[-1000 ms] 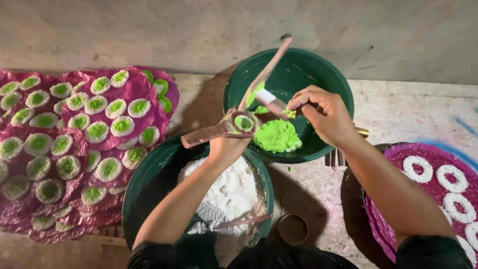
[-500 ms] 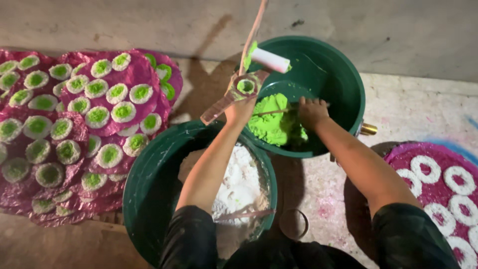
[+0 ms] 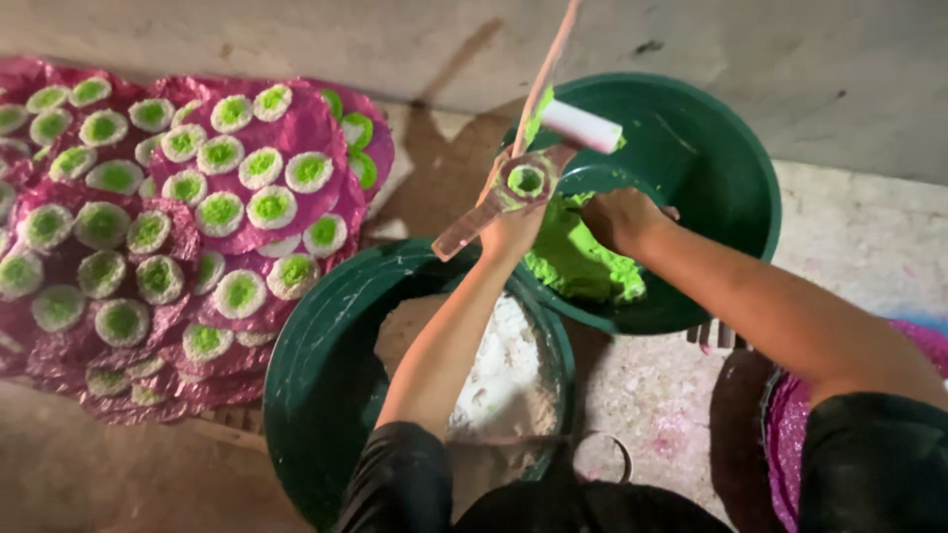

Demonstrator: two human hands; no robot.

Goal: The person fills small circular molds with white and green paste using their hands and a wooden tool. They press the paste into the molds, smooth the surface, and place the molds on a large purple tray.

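Observation:
My left hand (image 3: 511, 232) holds a hinged wooden press mould (image 3: 520, 184) above the gap between two green basins. Its round cup is filled with green powder, and a white cylinder (image 3: 583, 125) sticks out from the raised upper arm. My right hand (image 3: 620, 218) reaches down into the bright green powder (image 3: 573, 265) heaped in the far green basin (image 3: 721, 178), fingers buried in it. Below my left forearm stands a nearer green basin (image 3: 316, 385) holding white powder (image 3: 504, 365).
Pink sheets (image 3: 306, 128) at the left carry several round white discs with green centres (image 3: 219, 210). Another pink sheet (image 3: 785, 434) lies at the right edge behind my right sleeve. A small ring-shaped object (image 3: 604, 459) rests on the concrete floor near me. A wall runs along the top.
My right hand has dropped from the mould into the green powder. The mould's upper arm has swung up and open. The view has shifted closer over the basins.

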